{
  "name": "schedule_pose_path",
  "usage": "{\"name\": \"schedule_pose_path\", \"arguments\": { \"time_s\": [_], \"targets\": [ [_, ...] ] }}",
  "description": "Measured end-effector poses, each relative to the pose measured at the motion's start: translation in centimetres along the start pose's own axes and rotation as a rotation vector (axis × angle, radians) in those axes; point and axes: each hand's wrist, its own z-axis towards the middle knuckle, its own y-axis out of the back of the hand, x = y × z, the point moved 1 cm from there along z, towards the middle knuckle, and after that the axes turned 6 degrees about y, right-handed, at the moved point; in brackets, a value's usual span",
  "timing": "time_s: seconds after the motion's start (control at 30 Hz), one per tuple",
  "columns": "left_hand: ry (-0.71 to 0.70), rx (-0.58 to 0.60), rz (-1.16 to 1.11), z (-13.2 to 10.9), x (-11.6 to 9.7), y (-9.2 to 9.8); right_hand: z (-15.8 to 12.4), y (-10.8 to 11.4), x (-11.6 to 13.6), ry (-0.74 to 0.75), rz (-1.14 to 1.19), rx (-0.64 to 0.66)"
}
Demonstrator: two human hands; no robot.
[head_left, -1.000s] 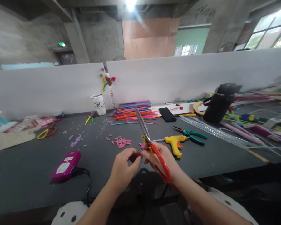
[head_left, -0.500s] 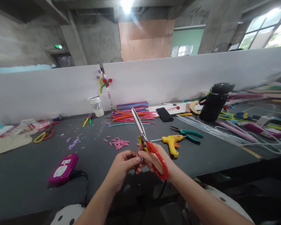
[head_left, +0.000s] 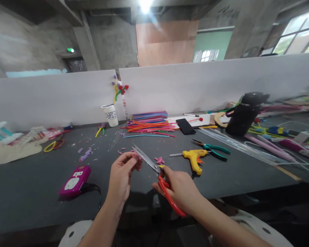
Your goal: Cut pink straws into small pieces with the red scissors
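Note:
My right hand (head_left: 181, 188) grips scissors (head_left: 148, 161) by their red handles, the blades slightly apart and pointing up and left. A small yellow piece (head_left: 161, 166) shows by the fingers near the scissors' pivot. Left of the blade tips, my left hand (head_left: 122, 173) has thumb and fingers pinched together. Something pinkish shows at its fingertips, too small to make out. Short pink pieces (head_left: 159, 160) lie on the table behind the blades, and others are partly hidden behind my left hand.
A yellow glue gun (head_left: 194, 159) and green-handled pliers (head_left: 213, 149) lie to the right. Behind are bundled pipe cleaners (head_left: 149, 126), a phone (head_left: 185, 126), a white cup (head_left: 110, 115) and a black flask (head_left: 244, 115). A magenta box (head_left: 76, 181) with a cable sits left, near purple bits (head_left: 86, 155).
My hands have moved apart, the left one going left and up. The scissors have tipped from nearly upright to a lower leftward slant. The view has shifted slightly.

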Motion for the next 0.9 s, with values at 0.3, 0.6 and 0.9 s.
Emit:
{"name": "schedule_pose_path", "arguments": {
  "time_s": [0.3, 0.6, 0.9],
  "targets": [
    [-0.020, 0.007, -0.037, -0.25, -0.68, 0.02, -0.39, -0.54, -0.03, 0.061, -0.134, -0.035],
    [-0.005, 0.015, -0.023, -0.20, -0.62, 0.15, -0.51, -0.38, -0.03, 0.052, -0.104, 0.012],
    [0.002, 0.017, -0.039, -0.17, -0.72, 0.21, -0.38, -0.17, -0.04, 0.034, -0.058, 0.008]
  ]
}}
